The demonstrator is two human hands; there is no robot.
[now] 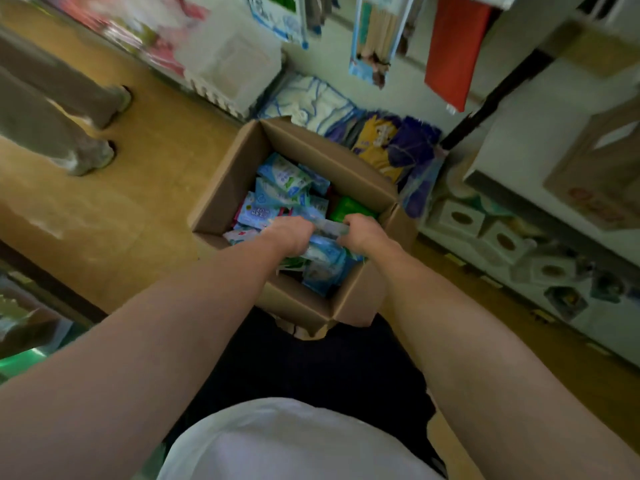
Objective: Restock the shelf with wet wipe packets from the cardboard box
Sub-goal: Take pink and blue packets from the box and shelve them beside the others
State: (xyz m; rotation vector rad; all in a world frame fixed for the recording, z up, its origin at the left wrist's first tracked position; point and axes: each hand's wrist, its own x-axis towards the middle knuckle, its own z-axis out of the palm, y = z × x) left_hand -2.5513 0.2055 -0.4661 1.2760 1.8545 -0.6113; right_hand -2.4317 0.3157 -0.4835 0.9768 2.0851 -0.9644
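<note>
Head camera, looking steeply down, near box.

Both the left hand and the right hand were sunk among the wet wipe packets in the cardboard box, so their fingers were hidden and it could not be told whether they gripped anything. The print on the packets was too blurred to read. Another person's legs were cut off by the left edge. The hanging goods above were smeared by motion and cropped by the top edge. The shelf at right ran out of view, its small boxes indistinct.
</note>
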